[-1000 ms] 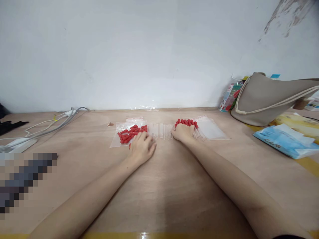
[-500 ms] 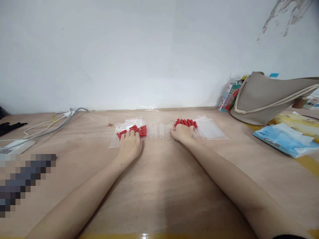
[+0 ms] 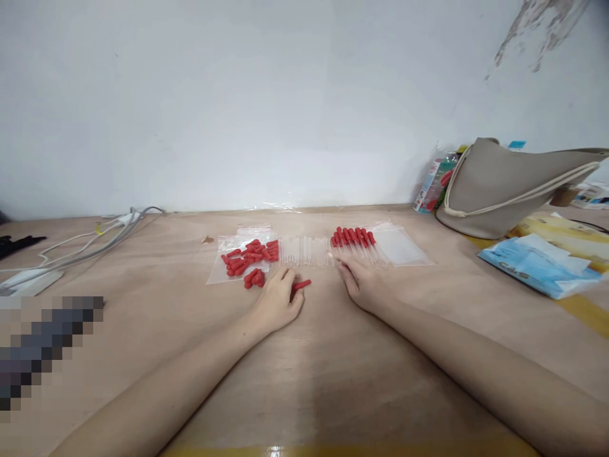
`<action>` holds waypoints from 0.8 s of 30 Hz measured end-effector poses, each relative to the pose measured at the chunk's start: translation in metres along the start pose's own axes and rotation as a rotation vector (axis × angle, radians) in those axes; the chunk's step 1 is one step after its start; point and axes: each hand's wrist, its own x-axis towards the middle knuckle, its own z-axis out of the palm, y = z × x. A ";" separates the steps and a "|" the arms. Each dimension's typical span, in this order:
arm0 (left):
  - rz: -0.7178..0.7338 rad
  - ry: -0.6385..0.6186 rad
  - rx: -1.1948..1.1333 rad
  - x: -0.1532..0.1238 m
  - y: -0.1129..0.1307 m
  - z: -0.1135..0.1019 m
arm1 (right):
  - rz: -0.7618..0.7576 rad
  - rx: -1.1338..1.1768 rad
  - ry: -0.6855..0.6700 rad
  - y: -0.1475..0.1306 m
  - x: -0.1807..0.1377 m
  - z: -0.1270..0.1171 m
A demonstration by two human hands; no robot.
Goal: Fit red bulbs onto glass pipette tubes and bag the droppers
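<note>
My left hand [image 3: 280,299] is closed on a red rubber bulb [image 3: 301,285], whose narrow end sticks out past the thumb. Just left of it, loose red bulbs [image 3: 255,278] lie on the table and on a clear zip bag [image 3: 216,271]. A row of thin clear tubes [image 3: 304,251] lies side by side beyond my hands. At the row's right end, my right hand [image 3: 362,284] reaches in with fingers stretched and slightly apart; nothing shows clearly between them. Behind it sit several tubes capped with red bulbs [image 3: 353,236], partly over another clear bag [image 3: 412,247].
White and grey cables [image 3: 128,228] with a power strip [image 3: 35,282] run along the left. On the right stand a grey bag [image 3: 504,190], a blue tissue pack [image 3: 533,270] and a bottle [image 3: 435,181]. A white wall [image 3: 285,108] closes off the table's back edge.
My left hand has drawn back and right from the bulb pile with a bulb. My right hand has pulled back toward me from the capped tubes, which now show more fully.
</note>
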 end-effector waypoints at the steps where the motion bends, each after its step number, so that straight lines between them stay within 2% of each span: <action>1: 0.009 0.015 -0.027 0.000 -0.001 0.003 | -0.037 -0.003 -0.015 -0.003 -0.007 -0.004; 6: 0.054 0.069 -0.075 0.007 -0.010 0.013 | -0.145 -0.089 -0.091 -0.014 -0.022 -0.015; 9: 0.078 0.103 -0.154 0.010 -0.010 0.013 | -0.147 -0.121 -0.118 -0.015 -0.017 -0.014; 13: 0.076 0.081 -0.259 0.010 -0.007 0.010 | -0.136 -0.126 -0.123 -0.015 -0.012 -0.011; 24: 0.054 0.086 -0.308 0.007 -0.004 0.006 | -0.172 -0.145 -0.141 -0.013 -0.010 -0.009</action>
